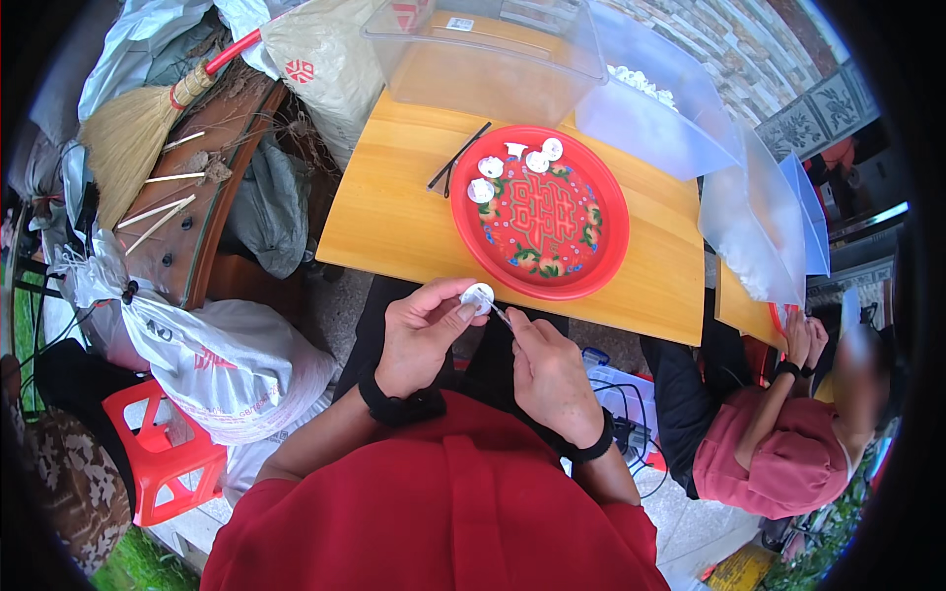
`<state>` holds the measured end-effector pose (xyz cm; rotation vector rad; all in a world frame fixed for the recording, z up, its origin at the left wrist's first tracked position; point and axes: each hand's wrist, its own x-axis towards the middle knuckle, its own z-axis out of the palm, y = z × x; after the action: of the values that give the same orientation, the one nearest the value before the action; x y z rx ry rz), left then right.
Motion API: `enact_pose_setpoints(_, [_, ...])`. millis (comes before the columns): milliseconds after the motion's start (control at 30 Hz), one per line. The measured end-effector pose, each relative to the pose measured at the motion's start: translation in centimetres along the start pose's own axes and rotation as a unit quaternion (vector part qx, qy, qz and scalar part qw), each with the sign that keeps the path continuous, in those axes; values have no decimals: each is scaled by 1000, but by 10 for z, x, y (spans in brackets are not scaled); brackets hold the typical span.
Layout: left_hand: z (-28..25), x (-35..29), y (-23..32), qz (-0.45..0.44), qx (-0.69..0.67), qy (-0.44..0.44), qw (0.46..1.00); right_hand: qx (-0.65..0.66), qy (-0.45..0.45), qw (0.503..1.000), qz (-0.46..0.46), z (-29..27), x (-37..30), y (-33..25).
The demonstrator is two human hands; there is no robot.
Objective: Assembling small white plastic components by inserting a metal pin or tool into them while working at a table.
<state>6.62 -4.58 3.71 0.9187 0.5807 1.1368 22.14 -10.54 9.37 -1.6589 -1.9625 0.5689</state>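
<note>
Pinched between the thumb and fingers of my left hand (416, 333) is a small round white piece (477, 297), just off the near edge of the table. My right hand (555, 382) grips a thin metal tool (502, 315) whose tip reaches the white piece; its exact kind is too small to make out. Beyond both hands sits a round red tray (620, 217) with a flowered, patterned bottom. Several similar white pieces (481, 191) lie along its far left side.
Two dark thin sticks (459, 158) lie left of the tray on the wooden table (374, 212). Clear plastic bins (483, 61) line its far side, some holding white pieces. At right, a co-worker's hands (806, 340) are busy. A straw broom (133, 133), sacks and a red stool (163, 448) stand left.
</note>
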Motion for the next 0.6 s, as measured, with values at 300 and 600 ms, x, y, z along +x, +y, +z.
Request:
enact_pose_setpoints(300, [-2,1,0,21,45,-20,999,-33,-17,999,-22,-5,3,-2])
enact_pose_setpoints(600, [-6,-2,-2,64,97,-46,992,-126,-69,988,-51,-14,10,-7])
